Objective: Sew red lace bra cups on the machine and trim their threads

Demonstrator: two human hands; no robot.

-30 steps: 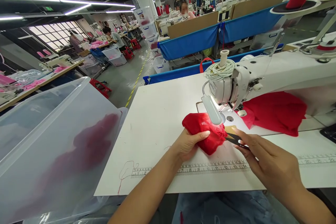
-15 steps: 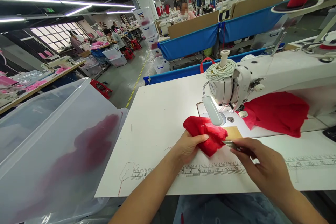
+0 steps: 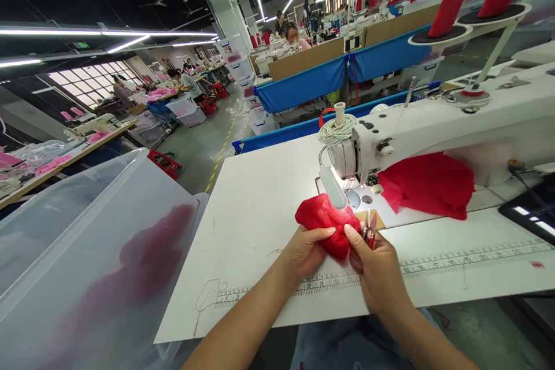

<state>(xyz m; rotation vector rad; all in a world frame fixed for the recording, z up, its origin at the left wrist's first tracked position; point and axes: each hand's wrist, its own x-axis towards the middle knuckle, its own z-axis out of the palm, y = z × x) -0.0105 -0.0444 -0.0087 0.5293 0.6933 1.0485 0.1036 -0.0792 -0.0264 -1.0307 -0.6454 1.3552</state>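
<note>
A small piece of red plush fabric point(image 3: 318, 214) is held above the white table, in front of the sewing machine's needle area. My left hand point(image 3: 306, 251) pinches its lower left side between thumb and fingers. At the fabric's right edge, my right hand point(image 3: 379, 263) presses the cloth with its thumb. The same hand keeps a pair of thread snips point(image 3: 369, 230) in its fingers, blades pointing up and away from the cloth. Behind the hands stands the white sewing machine point(image 3: 416, 130), its lamp point(image 3: 333, 188) hanging over the fabric's top edge.
More red fabric point(image 3: 433, 185) lies under the machine arm. A dark-screened device point(image 3: 533, 208) is at the right. A printed ruler point(image 3: 321, 286) runs along the table front. A translucent bin point(image 3: 99, 231) stands left. Red thread cones point(image 3: 453, 3) rise behind; other people work farther back.
My right hand has moved left onto the fabric's edge, and the snips have turned from pointing at the cloth to pointing upward. The view has shifted to the right.
</note>
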